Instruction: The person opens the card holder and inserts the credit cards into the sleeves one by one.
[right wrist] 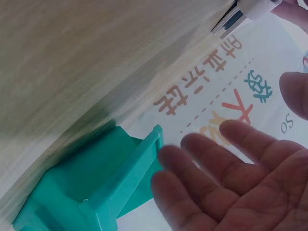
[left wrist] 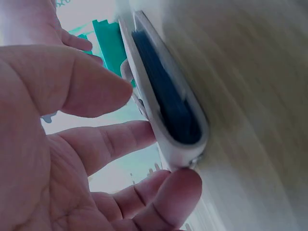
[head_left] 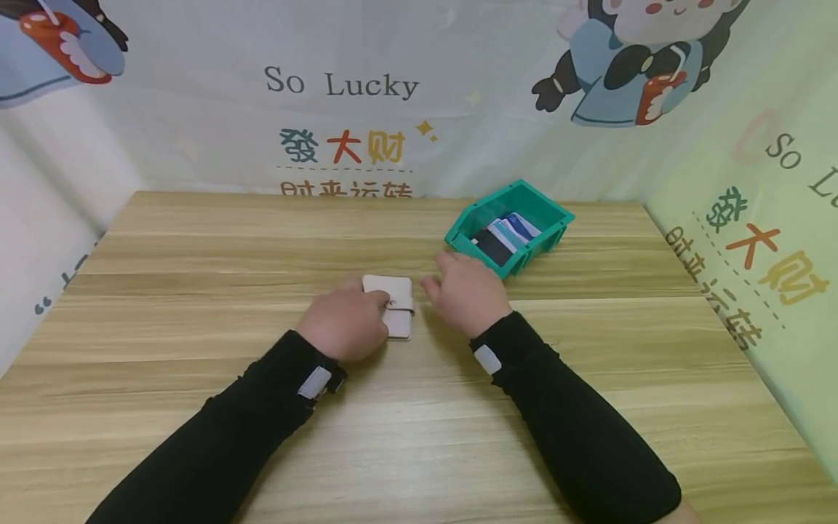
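Note:
A small off-white card holder with a snap strap lies on the wooden table. My left hand holds it by its left side, with fingertips on the cover and along the edge. Dark blue sleeves show inside the holder from its open end in the left wrist view. To the right, my right hand hovers, fingers extended and nothing in them, between the holder and a green bin. Several cards lie in that bin. In the right wrist view, its palm and loosely spread fingers are apart from the bin.
A printed cloth with lettering and cartoon figures hangs behind the table and along both sides. Bare wood tabletop surrounds the left hand. The green bin stands near the back edge, angled.

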A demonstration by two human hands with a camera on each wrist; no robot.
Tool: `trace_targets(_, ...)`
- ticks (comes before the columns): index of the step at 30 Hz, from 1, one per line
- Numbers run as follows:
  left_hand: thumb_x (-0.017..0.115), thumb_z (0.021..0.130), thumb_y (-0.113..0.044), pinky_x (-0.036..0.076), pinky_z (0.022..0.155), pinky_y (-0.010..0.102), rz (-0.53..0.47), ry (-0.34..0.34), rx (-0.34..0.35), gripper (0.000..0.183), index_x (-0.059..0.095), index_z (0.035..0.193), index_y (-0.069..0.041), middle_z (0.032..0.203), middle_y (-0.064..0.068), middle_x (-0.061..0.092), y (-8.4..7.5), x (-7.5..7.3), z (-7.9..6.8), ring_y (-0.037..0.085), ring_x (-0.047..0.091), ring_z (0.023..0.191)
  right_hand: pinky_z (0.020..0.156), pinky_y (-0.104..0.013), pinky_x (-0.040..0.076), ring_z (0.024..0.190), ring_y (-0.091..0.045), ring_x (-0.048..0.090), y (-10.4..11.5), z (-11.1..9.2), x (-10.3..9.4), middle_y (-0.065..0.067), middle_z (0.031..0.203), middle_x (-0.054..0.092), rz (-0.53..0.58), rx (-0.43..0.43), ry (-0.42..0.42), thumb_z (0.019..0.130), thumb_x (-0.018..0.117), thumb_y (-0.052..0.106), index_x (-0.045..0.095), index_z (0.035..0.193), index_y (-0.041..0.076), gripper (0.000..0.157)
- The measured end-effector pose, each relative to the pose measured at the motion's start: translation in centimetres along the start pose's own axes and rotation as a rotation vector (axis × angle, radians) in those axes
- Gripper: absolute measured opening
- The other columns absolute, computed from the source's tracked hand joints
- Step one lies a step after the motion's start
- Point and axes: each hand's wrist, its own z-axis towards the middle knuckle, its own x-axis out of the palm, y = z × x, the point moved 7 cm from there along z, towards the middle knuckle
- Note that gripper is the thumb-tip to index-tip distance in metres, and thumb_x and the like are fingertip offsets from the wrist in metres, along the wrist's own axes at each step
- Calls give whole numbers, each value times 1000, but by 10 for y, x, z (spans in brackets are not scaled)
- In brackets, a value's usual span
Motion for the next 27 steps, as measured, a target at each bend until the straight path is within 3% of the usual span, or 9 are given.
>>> trace_targets(5, 53, 80, -16, 44, 48, 35, -6, -12, 53, 45, 60, 124, -13, 99, 14, 51, -11, -1, -4, 21, 44, 78, 78, -41, 51, 94, -25, 58, 6, -1, 1, -11, 108, 65, -4, -24, 16, 94, 54, 39, 59, 120, 5, 43)
trace_targets(10, 59, 83, -26, 43, 49, 31, 21, -17, 122, 39, 62, 120, -13, 89, 7, 51, -20, -1, -7, 18, 44, 75, 81, -38, 50, 95, -20, 58, 12, -2, 4, -5, 109, 66, -19, -63, 50, 93, 54, 40, 67, 113, 11, 37)
trace_targets(15, 65, 84, -36, 44, 51, 32, 15, -8, 149, 41, 62, 119, -16, 86, 4, 52, -26, -1, -10, 17, 44, 75, 62, -31, 50, 72, -13, 55, 15, -2, 9, 2, 83, 67, -2, -92, 98, 92, 56, 38, 71, 92, 16, 26)
trace_targets(21, 69, 80, -41, 44, 57, 33, 8, -38, 158, 43, 63, 116, -18, 94, 6, 47, -30, -1, -12, 21, 44, 78, 54, -27, 43, 63, -10, 49, 19, -4, 13, 8, 68, 59, -9, -138, 165, 91, 57, 39, 70, 82, 21, 23)
trace_targets(27, 70, 78, -43, 49, 77, 46, 8, -80, 183, 45, 62, 114, -16, 123, 10, 50, -33, -1, -12, 28, 47, 104, 53, -26, 42, 60, -10, 49, 21, -6, 13, 7, 64, 57, -35, -154, 193, 90, 59, 36, 68, 76, 20, 23)
